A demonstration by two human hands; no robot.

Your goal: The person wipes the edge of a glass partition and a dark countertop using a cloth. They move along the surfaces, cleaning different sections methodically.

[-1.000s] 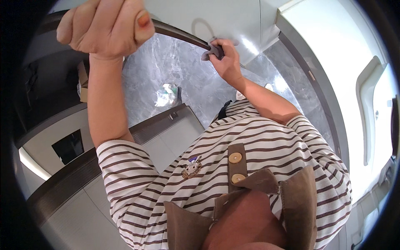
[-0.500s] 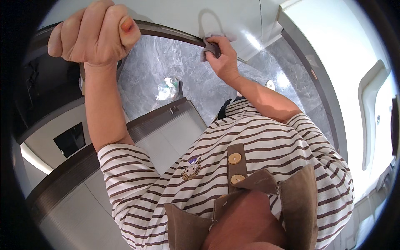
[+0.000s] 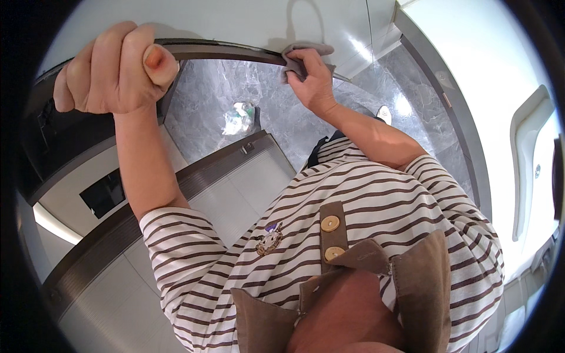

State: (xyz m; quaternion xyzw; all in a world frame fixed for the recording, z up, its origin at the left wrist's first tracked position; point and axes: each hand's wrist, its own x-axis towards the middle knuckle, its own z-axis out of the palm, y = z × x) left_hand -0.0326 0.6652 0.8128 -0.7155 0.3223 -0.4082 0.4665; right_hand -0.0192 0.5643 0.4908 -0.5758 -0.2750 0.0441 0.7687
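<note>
My left hand is closed in a fist at the dark edge of a white panel that looks like a door. Its fingers seem wrapped over that edge, though the fingertips are hidden. The thumbnail has a reddish-orange mark. Farther right along the same edge, my right hand pinches a crumpled grey cloth. The cloth lies folded over the edge and against the white face, and part of it is hidden behind my fingers.
Grey marbled floor lies below, with a clear plastic bag of something white and green. A dark-framed sliding door track runs at the lower left. White wall panels with a long recessed handle shape stand at the right.
My left hand has moved slightly down and left. The right hand has shifted slightly left and up, and more of the grey cloth shows spread over the panel's edge.
</note>
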